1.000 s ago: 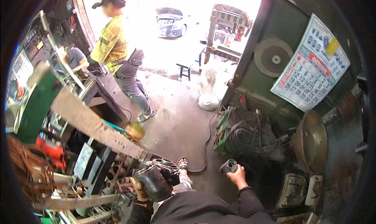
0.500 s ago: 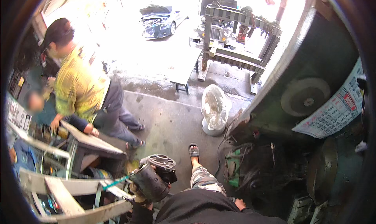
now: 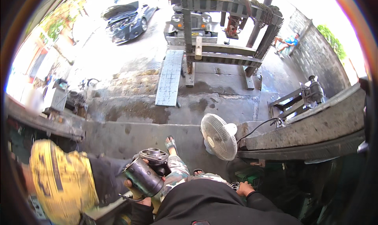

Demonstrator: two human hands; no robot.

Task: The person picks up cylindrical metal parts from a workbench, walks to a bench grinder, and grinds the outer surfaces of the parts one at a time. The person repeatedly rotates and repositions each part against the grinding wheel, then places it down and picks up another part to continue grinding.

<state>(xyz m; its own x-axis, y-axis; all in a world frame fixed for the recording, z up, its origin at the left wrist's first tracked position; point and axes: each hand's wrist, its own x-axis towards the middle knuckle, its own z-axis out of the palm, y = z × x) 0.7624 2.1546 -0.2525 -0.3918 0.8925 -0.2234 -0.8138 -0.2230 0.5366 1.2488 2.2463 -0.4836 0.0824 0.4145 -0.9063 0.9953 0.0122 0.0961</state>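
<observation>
My left hand (image 3: 136,192) is wrapped round a starter motor (image 3: 142,178), holding it low in front of me at the left. The motor has a glossy black cylindrical body and a grey cast flanged housing (image 3: 154,154) beside it. A short dark cable hangs at its lower end. Some of my fingers are hidden behind the body. At my right side, my right hand (image 3: 246,188) is closed near my hip. Small shiny metal pieces (image 3: 235,185) show at its fingers, too small to name.
A white fan (image 3: 219,137) stands ahead, its cable running right. Close at my left is a person in a yellow shirt (image 3: 63,181). Farther out are a long bench (image 3: 169,79), a steel press frame (image 3: 224,57) and a car with its hood up (image 3: 126,22). Someone sits by the far wall.
My view has swung toward the yard as I step forward. The starter motor stays in my left hand. The person in yellow now appears lower and closer at my left.
</observation>
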